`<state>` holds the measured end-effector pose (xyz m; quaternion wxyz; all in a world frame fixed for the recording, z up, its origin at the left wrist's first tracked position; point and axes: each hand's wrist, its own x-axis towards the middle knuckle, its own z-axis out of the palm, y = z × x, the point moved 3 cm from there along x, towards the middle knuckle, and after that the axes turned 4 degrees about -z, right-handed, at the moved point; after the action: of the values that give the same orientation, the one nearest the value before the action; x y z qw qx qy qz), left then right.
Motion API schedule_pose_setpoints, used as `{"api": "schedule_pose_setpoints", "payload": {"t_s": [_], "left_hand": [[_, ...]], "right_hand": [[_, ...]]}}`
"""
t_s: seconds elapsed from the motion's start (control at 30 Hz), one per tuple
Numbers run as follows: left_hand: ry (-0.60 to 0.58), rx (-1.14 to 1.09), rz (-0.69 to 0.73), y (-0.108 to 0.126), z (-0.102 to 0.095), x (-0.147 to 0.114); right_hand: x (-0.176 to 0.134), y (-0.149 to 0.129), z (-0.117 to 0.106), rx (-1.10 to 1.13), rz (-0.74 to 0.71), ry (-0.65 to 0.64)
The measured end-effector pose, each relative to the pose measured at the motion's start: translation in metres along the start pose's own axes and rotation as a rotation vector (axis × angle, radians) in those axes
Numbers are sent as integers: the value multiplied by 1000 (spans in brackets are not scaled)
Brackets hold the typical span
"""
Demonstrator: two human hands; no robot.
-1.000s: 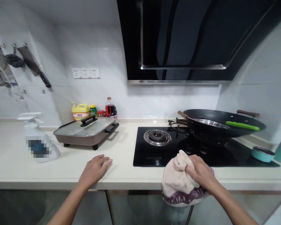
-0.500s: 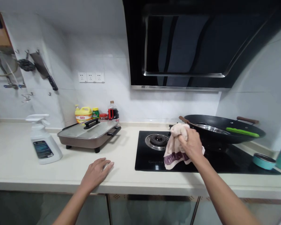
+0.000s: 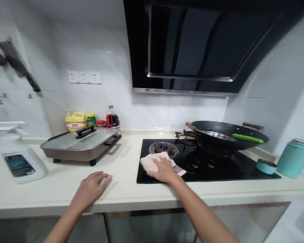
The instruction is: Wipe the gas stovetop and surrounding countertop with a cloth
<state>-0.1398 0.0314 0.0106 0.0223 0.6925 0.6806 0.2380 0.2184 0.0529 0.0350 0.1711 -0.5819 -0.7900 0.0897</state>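
My right hand presses a pale cloth with a purple-printed end onto the front left of the black glass gas stove. Its fingers are on top of the bunched cloth and grip it. Just behind the cloth is the bare left burner. My left hand lies on the pale countertop left of the stove, fingers relaxed and holding nothing. A large black wok with wooden handles sits over the right side of the stove, with a bright green utensil handle across it.
At the left stand a white spray bottle and a lidded electric pan. Bottles and jars, including a yellow detergent jug, line the wall. A turquoise flask and its cup are at the right. A range hood overhangs the stove.
My right hand has brought the cloth down and left, from hanging above the stove onto its front left glass. The view has turned rightward; my left hand still rests on the counter.
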Motion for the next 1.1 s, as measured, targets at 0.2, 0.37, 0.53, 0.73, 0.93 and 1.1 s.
{"api": "schedule_pose_setpoints", "payload": {"t_s": [0.2, 0.37, 0.53, 0.73, 0.93, 1.1], "left_hand": [[20, 26, 30, -13, 3, 10], [17, 53, 69, -16, 2, 14], [6, 79, 34, -20, 5, 17], [12, 57, 53, -33, 13, 24], [12, 41, 20, -34, 13, 25], [5, 22, 26, -42, 17, 27]], "right_hand": [[-17, -72, 22, 115, -435, 29], [-40, -6, -3, 122, -317, 133], [-99, 107, -44, 104, -69, 268], [-166, 179, -67, 70, -24, 308], [-191, 249, -83, -266, 334, 484], [-183, 299, -105, -415, 645, 448]]}}
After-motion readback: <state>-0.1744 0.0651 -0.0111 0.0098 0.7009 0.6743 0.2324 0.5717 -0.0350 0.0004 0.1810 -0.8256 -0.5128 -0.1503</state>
